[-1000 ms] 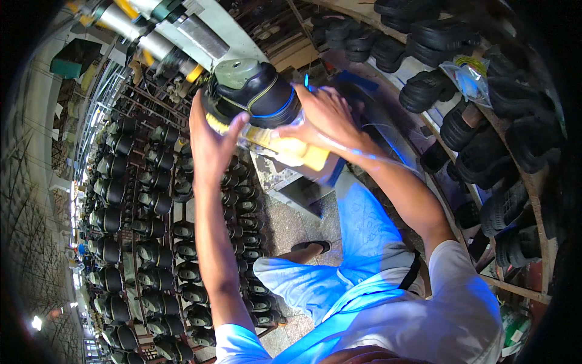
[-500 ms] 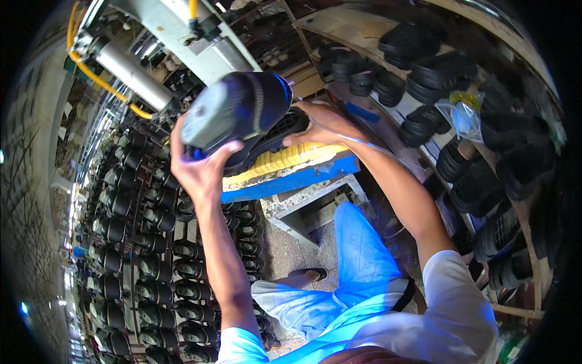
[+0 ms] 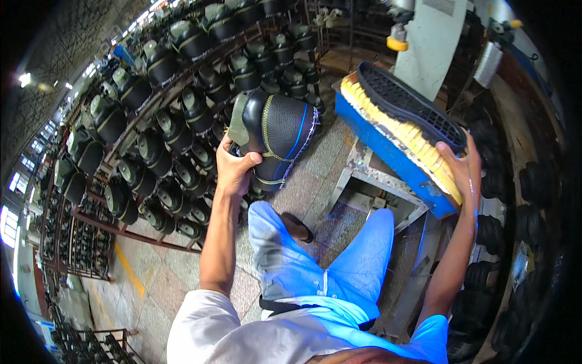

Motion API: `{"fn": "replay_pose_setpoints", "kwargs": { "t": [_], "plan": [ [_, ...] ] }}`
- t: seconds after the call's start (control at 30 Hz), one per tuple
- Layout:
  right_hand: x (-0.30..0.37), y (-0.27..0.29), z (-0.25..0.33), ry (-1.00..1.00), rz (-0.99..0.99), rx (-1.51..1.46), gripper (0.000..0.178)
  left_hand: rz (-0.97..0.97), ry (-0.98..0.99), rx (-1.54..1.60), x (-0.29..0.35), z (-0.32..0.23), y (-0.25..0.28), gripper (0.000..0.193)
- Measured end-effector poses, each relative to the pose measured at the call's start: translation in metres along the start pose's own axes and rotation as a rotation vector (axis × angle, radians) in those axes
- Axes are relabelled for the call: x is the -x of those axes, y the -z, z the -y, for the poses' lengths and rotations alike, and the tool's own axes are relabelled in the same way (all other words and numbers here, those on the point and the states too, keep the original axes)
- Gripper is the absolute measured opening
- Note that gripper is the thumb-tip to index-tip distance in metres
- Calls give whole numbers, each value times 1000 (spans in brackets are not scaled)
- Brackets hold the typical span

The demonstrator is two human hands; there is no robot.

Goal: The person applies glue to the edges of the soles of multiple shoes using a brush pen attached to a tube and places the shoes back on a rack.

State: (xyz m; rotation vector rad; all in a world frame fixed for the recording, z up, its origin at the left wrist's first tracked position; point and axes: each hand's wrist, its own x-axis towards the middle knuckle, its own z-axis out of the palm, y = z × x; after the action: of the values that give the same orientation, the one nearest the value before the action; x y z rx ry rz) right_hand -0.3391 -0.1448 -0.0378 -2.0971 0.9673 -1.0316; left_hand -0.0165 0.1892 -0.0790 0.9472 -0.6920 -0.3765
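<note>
My left hand (image 3: 235, 167) grips a black leather boot upper (image 3: 276, 136) with yellow stitching, a blue stripe and a green collar, held up over the floor in front of the racks. My right hand (image 3: 461, 167) rests on a black rubber shoe sole (image 3: 407, 102) that lies tread-up on a row of yellow insoles (image 3: 403, 136) along a blue tray (image 3: 388, 151). My fingers curl over the near end of the sole. My blue-trousered legs (image 3: 315, 261) show below, seated.
Metal racks (image 3: 151, 145) hold several black boot uppers at left and top. More black soles (image 3: 533, 182) sit on shelves at right. A pale machine housing (image 3: 433, 36) stands behind the tray. A metal stand (image 3: 370, 176) supports the tray above the speckled floor (image 3: 151, 285).
The hands have separated: my left hand carried the boot upper away to the left toward the racks, while my right hand stayed with the sole on the tray. The view swung left.
</note>
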Motion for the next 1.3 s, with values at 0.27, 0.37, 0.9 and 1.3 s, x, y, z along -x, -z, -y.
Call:
{"fn": "replay_pose_setpoints", "kwargs": {
  "t": [0.27, 0.37, 0.9, 1.3],
  "plan": [
    [-1, 0, 14, -77, 4, 73, 69, 751, -56, -1180, -18, 71, 55, 83],
    [-2, 0, 11, -86, 11, 62, 72, 1102, -349, -1414, -60, 121, 80, 83],
    [-3, -1, 15, -130, -11, 108, 92, 374, 93, -1578, -290, 201, 240, 67],
    [62, -51, 47, 527, 182, -203, 63, 1156, -1261, -1308, -7, 46, -38, 25]
  ]
}}
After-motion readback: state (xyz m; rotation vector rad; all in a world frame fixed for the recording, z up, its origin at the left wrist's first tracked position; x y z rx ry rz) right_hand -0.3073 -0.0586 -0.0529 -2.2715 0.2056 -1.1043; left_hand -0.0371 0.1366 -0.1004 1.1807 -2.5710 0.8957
